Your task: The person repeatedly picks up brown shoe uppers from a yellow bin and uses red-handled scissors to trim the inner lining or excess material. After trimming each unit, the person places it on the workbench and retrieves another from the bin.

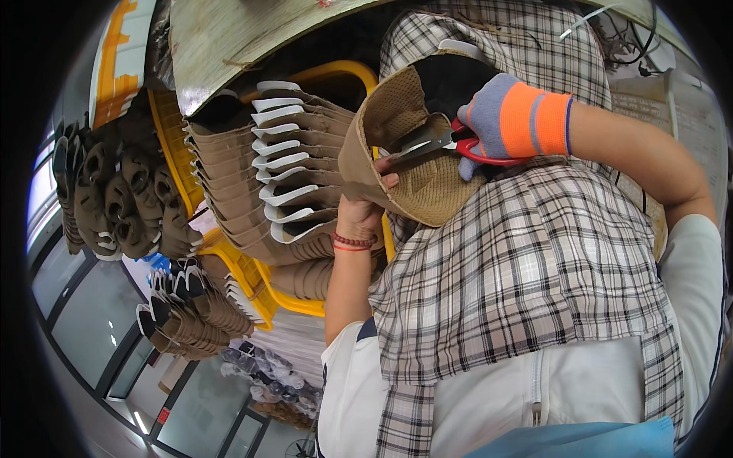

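My bare left hand [363,215], with a beaded bracelet and a red band at the wrist, grips the edge of a brown shoe upper [365,156]. The upper is curled open above my lap and shows its tan mesh lining. Two fingertips of that hand lie on the inner side. My right hand [492,114], in a grey and orange knit glove, is closed round the red handles of a pair of scissors [427,145]. Their metal blades reach into the opening, with the tips close to my left fingertips. Whether the blades touch the lining, I cannot tell.
Several stacked brown uppers with white edges [286,153] fill a yellow basket [305,305] at my left. Farther left are more brown pieces [122,191] and another bundle [187,313]. A worn tabletop [252,38] overhangs the far side. A plaid apron [496,267] covers my lap.
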`<action>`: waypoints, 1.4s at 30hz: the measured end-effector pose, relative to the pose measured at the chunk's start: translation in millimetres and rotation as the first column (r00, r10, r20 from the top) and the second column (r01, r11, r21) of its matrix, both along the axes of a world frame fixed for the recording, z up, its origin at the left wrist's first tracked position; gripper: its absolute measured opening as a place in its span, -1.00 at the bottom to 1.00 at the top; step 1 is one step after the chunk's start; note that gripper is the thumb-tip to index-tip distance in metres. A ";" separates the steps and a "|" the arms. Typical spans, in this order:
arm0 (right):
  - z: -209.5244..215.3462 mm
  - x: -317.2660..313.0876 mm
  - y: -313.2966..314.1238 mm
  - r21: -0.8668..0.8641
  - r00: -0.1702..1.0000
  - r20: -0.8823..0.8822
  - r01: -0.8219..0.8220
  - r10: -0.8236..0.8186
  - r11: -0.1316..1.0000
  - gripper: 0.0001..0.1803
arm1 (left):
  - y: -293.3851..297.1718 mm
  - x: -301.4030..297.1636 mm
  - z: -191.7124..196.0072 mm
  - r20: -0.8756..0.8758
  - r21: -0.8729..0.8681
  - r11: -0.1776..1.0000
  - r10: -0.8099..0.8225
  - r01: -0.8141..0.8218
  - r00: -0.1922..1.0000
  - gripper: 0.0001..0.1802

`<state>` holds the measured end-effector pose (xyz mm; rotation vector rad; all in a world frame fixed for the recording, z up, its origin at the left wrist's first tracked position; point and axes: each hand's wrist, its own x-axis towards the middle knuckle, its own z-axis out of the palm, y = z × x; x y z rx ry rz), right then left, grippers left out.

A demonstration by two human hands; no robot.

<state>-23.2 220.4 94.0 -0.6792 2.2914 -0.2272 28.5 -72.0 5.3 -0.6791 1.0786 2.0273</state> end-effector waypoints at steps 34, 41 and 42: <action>4.2 -72.3 12.5 -0.239 0.623 0.773 0.110 0.120 0.965 -0.32 | 18.1 -48.4 15.0 -0.457 -0.210 0.973 -0.008 -0.099 0.889 -0.66; -21.7 -56.4 12.3 -0.135 0.786 0.615 0.181 -0.061 0.974 -0.30 | 21.9 -56.3 17.8 -0.547 -0.320 0.947 -0.166 -0.021 0.820 -0.63; -9.7 -48.8 11.5 -0.119 0.805 0.580 0.237 -0.126 0.964 -0.28 | 23.3 -57.5 18.7 -0.547 -0.311 0.950 -0.169 -0.012 0.820 -0.63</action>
